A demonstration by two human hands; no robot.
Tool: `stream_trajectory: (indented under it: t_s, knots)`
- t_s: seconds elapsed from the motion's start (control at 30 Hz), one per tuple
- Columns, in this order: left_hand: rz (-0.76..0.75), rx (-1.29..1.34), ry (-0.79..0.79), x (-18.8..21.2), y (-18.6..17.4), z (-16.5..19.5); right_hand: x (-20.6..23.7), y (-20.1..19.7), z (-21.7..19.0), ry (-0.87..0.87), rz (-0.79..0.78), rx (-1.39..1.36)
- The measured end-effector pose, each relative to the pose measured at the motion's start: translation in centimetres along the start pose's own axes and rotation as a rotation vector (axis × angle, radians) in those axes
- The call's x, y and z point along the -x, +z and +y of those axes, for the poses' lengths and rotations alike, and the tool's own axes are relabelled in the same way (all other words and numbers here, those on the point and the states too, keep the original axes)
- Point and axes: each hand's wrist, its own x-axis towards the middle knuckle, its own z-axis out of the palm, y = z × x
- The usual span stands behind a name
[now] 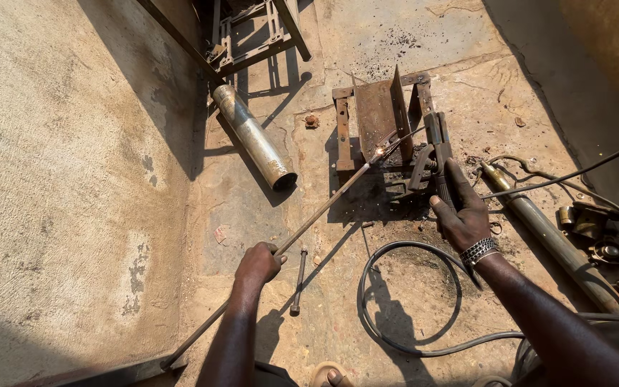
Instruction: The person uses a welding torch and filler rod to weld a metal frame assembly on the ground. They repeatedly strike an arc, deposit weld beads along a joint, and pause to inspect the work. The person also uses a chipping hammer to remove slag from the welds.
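Both hands are closed on tools. Left hand (258, 262) is clenched around a long thin steel rod (324, 208), which runs slantwise from the lower left of the floor up to the rusty steel frame (375, 115), where its far tip meets a small bright spark (379, 152). Right hand (461, 212), with a metal bracelet (478, 250) at the wrist, grips the handle of a welding electrode holder (435, 147); a thin electrode (404, 140) reaches from its jaws to that same spark at the frame's lower edge.

Concrete floor (73, 179) takes up the whole view, pale and sunlit on the left, cracked and stained in the middle. A second metal frame (252, 32) stands at the top, partly in shadow. A silver metal cylinder (253, 136) lies near it, left of the rusty frame and well apart from the hands. A long grey pipe (549, 240) lies at the right, just beside the right forearm. A black cable (395, 294) loops on the floor between the two arms. Small metal fittings (592, 229) lie at the right edge. A short dark bolt-like tool (299, 279) lies just beside the left hand.
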Motion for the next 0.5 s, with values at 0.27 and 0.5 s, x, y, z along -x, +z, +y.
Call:
stream_trajectory:
  t_s: [0.27,0.5]
  knots:
    - [0.011,-0.025,0.029,0.0,-0.6,0.4,-0.2,-2.0,-2.7,-0.036,0.116,-0.104]
    - [0.085,0.02,0.031,0.2,-0.9,0.0,0.5,-3.1,-2.4,0.017,0.074,-0.206]
